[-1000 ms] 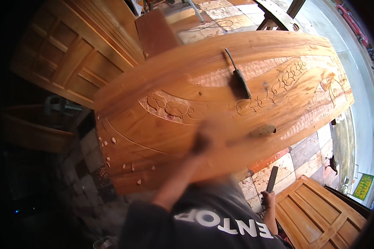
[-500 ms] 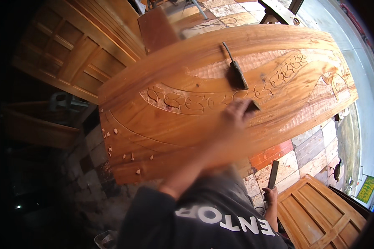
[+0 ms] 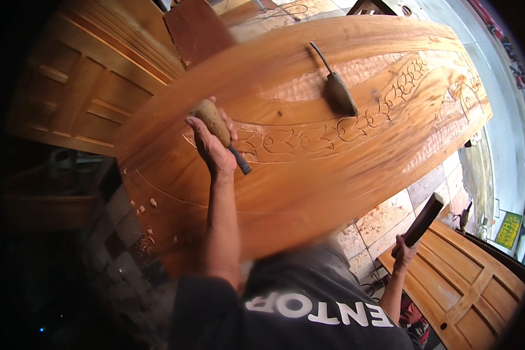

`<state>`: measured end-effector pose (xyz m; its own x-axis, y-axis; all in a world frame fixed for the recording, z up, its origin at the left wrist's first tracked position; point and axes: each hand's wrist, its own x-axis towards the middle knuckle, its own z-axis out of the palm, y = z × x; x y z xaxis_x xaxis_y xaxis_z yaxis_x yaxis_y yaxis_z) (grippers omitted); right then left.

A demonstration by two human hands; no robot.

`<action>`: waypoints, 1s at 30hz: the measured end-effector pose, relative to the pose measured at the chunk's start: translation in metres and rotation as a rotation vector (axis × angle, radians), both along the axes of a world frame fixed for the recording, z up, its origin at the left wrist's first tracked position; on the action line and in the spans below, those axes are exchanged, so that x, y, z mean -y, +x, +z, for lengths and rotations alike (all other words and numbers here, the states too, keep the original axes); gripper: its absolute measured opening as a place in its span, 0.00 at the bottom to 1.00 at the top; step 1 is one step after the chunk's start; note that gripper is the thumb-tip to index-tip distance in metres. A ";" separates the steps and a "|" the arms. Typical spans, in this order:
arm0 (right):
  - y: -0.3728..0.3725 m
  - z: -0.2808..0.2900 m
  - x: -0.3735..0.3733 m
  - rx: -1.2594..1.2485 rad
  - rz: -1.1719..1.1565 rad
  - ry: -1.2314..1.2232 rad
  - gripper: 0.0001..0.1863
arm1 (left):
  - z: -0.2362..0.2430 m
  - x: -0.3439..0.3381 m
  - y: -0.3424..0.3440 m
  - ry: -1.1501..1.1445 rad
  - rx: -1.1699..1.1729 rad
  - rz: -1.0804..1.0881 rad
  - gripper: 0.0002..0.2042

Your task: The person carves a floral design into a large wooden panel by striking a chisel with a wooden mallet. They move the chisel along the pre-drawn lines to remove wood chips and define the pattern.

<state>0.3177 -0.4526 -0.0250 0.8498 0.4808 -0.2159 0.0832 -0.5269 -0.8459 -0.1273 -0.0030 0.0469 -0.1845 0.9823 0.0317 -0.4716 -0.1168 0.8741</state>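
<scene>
Now the right hand (image 3: 405, 251) sits higher and farther out than half a second ago, its fingers closed around a dark block-shaped mallet (image 3: 427, 219) that points up and away beside the paneled door (image 3: 449, 274). Beyond it, the left hand (image 3: 217, 153) has swung well leftward across the wooden panel (image 3: 332, 181), its fingers wrapped around the handle of a chisel (image 3: 213, 121) whose dark blade slants down to the right. So both hands are armed, and the chisel is by the left end of the leaf carving (image 3: 309, 139). A second tool (image 3: 339, 93) lies farther off on the panel, as before.

The panel's near edge is smeared, and its underside is out of sight. Whether the chisel's tip touches wood I cannot tell; hand and handle cover the leftmost leaves. Farther left, things sink into darkness.
</scene>
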 end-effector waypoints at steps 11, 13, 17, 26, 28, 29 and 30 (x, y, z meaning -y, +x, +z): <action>-0.107 0.110 -0.180 0.052 0.278 0.015 0.20 | -0.019 -0.047 0.010 -0.033 0.264 -0.210 0.21; -0.113 0.107 -0.193 -0.042 0.352 0.024 0.24 | -0.015 -0.045 0.018 0.010 0.039 -0.081 0.19; -0.142 0.124 -0.256 -0.109 0.553 -0.058 0.36 | -0.010 -0.050 0.028 0.045 -0.073 -0.015 0.17; -0.165 0.160 -0.392 0.058 0.848 0.188 0.40 | -0.013 -0.065 0.036 -0.040 -0.087 0.031 0.18; -0.168 0.170 -0.428 0.061 0.849 0.326 0.41 | -0.006 -0.066 0.035 -0.060 -0.074 0.028 0.17; -0.170 0.175 -0.445 0.012 0.845 0.398 0.41 | -0.008 -0.067 0.034 -0.046 -0.069 0.010 0.17; -0.173 0.183 -0.463 -0.137 0.822 0.470 0.40 | -0.010 -0.068 0.035 -0.033 -0.061 -0.010 0.17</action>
